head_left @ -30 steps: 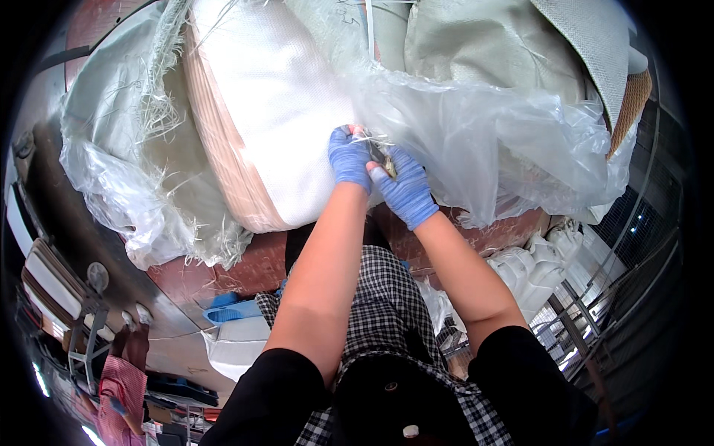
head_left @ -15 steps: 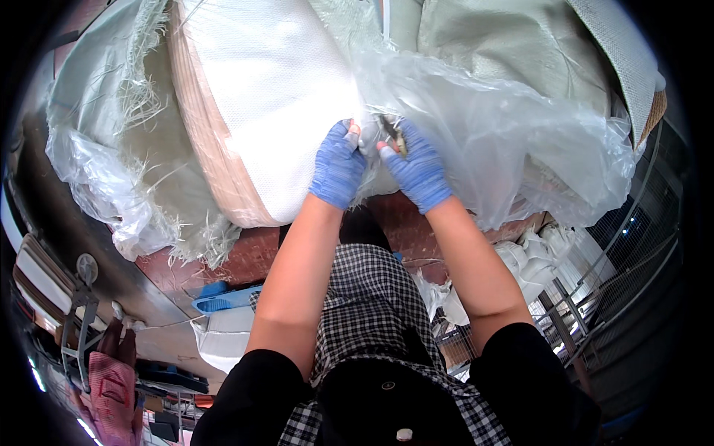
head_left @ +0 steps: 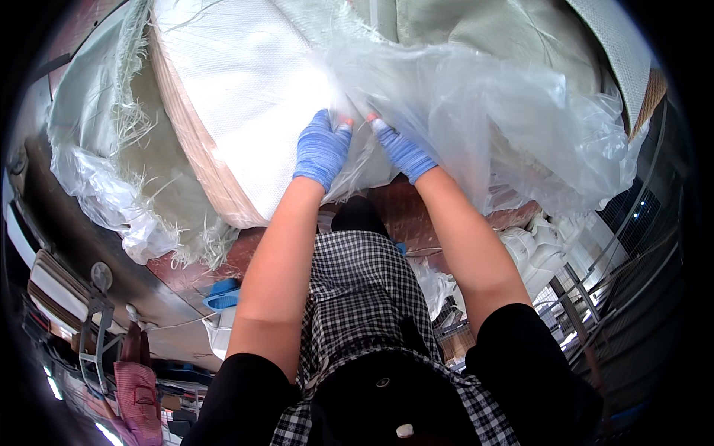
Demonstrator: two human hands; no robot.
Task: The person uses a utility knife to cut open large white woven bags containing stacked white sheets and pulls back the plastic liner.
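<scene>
My left hand point(head_left: 323, 150), in a blue knitted glove with bare thumb tip, is closed at the edge of a white woven stack point(head_left: 238, 89), thumb against clear plastic film point(head_left: 461, 111). Close beside it is my right hand point(head_left: 405, 152), gloved the same way, thumb up and fingers curled partly under the film. Whatever those right fingers hold is hidden; the small dark cutter seen earlier does not show. Frayed strands of the woven material hang between and below the hands.
Another frayed woven wrap point(head_left: 119, 97) with crumpled film lies at the left. Grey-green sheeting point(head_left: 513, 30) covers the far right. Beneath is a reddish surface point(head_left: 401, 212). A wire mesh cage point(head_left: 639, 215) stands right. A person in a red checked garment point(head_left: 137, 394) is at lower left.
Both hands have moved slightly left with the view. The dark cutter in my right hand has gone out of sight, and film now covers part of that hand.
</scene>
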